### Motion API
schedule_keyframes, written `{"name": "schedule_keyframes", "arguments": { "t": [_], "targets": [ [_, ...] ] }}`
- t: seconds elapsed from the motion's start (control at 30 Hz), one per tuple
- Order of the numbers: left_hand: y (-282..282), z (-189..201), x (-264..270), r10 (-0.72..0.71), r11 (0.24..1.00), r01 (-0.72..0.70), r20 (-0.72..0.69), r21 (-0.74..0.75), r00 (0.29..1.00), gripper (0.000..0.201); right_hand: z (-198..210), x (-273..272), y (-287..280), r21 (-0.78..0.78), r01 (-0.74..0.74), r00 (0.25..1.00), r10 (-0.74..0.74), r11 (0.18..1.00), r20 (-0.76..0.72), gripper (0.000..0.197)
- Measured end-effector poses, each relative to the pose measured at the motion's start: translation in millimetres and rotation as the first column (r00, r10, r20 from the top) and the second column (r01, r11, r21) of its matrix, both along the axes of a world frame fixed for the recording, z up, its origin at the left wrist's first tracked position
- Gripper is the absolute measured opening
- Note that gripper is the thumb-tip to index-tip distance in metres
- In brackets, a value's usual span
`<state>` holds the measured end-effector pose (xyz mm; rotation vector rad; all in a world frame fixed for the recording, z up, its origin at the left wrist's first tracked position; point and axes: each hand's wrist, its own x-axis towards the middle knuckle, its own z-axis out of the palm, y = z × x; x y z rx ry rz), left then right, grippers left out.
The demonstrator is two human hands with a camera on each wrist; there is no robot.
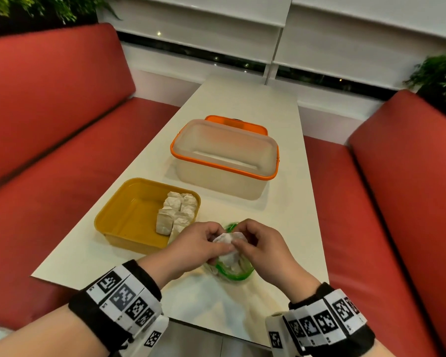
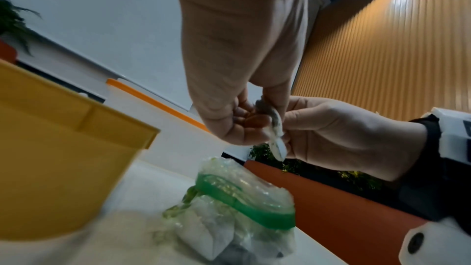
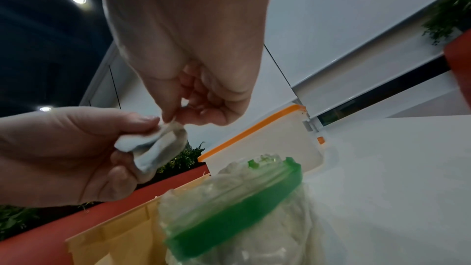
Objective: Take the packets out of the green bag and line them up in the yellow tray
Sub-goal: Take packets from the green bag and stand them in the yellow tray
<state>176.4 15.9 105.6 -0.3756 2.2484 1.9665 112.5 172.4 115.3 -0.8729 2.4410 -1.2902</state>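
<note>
Both hands hold one white packet (image 1: 227, 240) just above the green bag (image 1: 233, 270), which lies on the table near the front edge. My left hand (image 1: 201, 244) pinches the packet's left side and my right hand (image 1: 255, 243) pinches its right side. In the left wrist view the packet (image 2: 276, 136) hangs edge-on between the two hands, over the green-banded clear bag (image 2: 242, 198), which holds more white packets. The right wrist view shows the packet (image 3: 158, 148) folded between thumb and fingers. The yellow tray (image 1: 119, 217) sits left of the bag, with several packets (image 1: 177, 212) along its right side.
A translucent box with an orange rim (image 1: 224, 161) stands behind the tray, with an orange lid (image 1: 236, 123) behind it. Red bench seats (image 1: 49, 176) flank the narrow white table (image 1: 281, 217). The tray's left half is bare.
</note>
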Motion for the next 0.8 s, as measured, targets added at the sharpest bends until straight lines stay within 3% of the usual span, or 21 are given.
{"name": "schedule_keyframes", "arguments": {
  "t": [0.13,0.3,0.4,0.6,0.7,0.8],
  "targets": [
    [-13.1,6.0,6.3,0.038,0.953,-0.052,0.052,0.3,0.998,0.014,7.1,-0.2,-13.0,-0.079,0.052,0.992,-0.042,0.996,0.116,0.02],
    [-43.1,16.1,8.5,0.131,0.89,-0.161,0.099,0.427,0.986,0.013,17.2,4.4,-44.2,-0.164,0.072,0.976,-0.035,0.984,0.215,0.017],
    [-63.1,18.1,7.4,0.169,0.838,-0.215,0.136,0.502,0.976,0.026,22.7,6.9,-69.5,-0.209,0.057,0.954,0.008,0.976,0.299,0.013],
    [-98.5,25.2,8.4,0.083,0.67,-0.234,0.242,0.705,0.967,0.044,26.6,5.5,-118.5,-0.138,0.106,0.927,-0.048,0.985,0.372,0.01],
    [-114.7,24.3,13.3,0.126,0.74,-0.22,0.19,0.635,0.974,0.032,33.8,0.2,-131.4,-0.105,0.098,0.948,-0.06,0.99,0.312,0.007],
    [-132.9,14.6,20.3,0.244,0.804,-0.301,0.178,0.513,0.954,0.018,37.2,-8.9,-142.8,0.091,0.03,0.995,-0.039,0.995,0.096,0.008]
  ]
}}
